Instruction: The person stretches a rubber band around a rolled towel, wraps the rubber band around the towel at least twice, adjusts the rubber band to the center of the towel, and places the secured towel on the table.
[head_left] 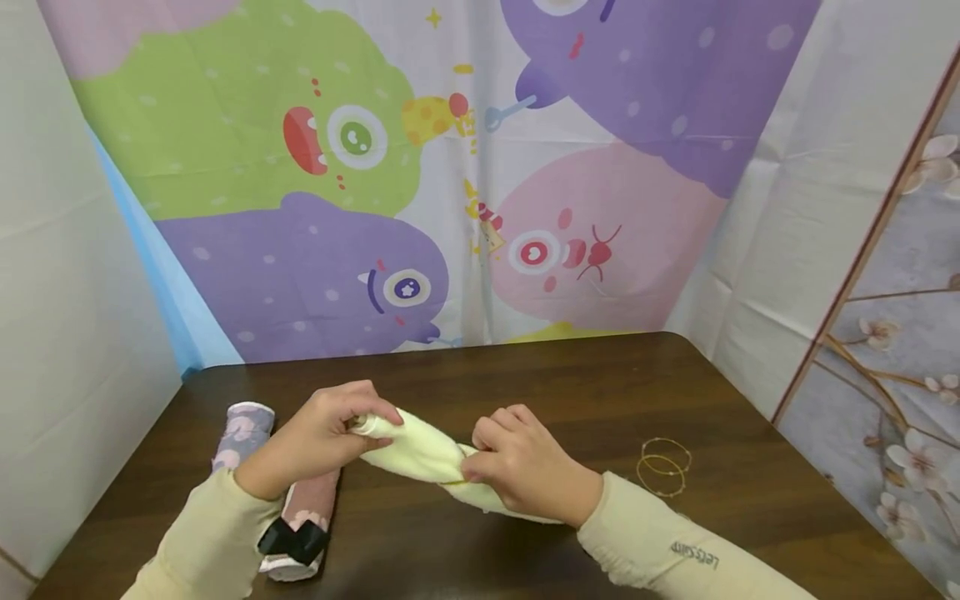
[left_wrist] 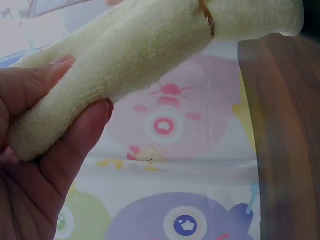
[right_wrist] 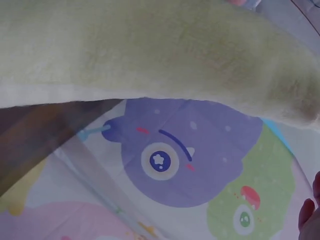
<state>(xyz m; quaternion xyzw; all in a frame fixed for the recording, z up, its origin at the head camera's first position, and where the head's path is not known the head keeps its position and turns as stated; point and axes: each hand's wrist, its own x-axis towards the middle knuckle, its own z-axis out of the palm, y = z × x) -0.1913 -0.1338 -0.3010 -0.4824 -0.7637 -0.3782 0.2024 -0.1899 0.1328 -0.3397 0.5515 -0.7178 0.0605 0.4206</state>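
A pale yellow rolled towel (head_left: 420,450) slants above the table between both hands. My left hand (head_left: 337,425) grips its left end, thumb and fingers on opposite sides, as the left wrist view also shows. Round the towel's middle runs a thin yellowish rubber band (left_wrist: 206,17), drawing the cloth in a little. My right hand (head_left: 525,462) has its fingers curled and pinches the band against the towel with thumb and finger. The towel's right end passes under that hand and is partly hidden. In the right wrist view the towel (right_wrist: 150,50) fills the top.
Left on the dark wooden table (head_left: 600,383) lie a purple patterned towel roll (head_left: 243,429) and a reddish one (head_left: 311,500) with a black strip (head_left: 292,542) across it, partly behind the left arm. Two thin yellow loops (head_left: 663,467) overlap at right. A cartoon curtain (head_left: 480,167) hangs behind.
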